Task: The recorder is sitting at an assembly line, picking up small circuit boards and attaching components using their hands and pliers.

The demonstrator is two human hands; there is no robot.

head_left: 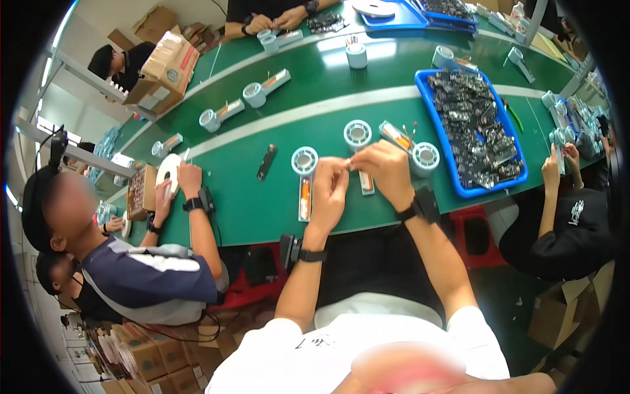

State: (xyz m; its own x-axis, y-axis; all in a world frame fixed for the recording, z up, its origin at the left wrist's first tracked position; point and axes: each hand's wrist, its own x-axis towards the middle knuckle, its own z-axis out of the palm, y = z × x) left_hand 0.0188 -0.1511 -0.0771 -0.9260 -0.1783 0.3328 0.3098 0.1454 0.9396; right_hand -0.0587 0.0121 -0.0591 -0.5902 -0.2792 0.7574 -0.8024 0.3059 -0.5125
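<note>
My left hand (330,194) and my right hand (387,172) meet over the green workbench, both with closed fingertips. Between them they pinch a tiny pale piece (348,163), too small to name. Just left of my left hand lies a grey-blue plastic housing (304,160) with a round ring head and a handle holding an orange part. A second such housing (357,133) sits beyond my fingers, its handle partly covered by my hands. To the right of my right hand is a third housing (425,156), its handle pointing away and left, with thin wires near it.
A blue tray (453,177) heaped with dark circuit boards stands at the right, with a green-handled tool (514,117) beside it. A dark strip (267,161) lies to the left. More housings (254,94) rest farther back. Co-workers sit on both sides; one handles a white reel (168,172).
</note>
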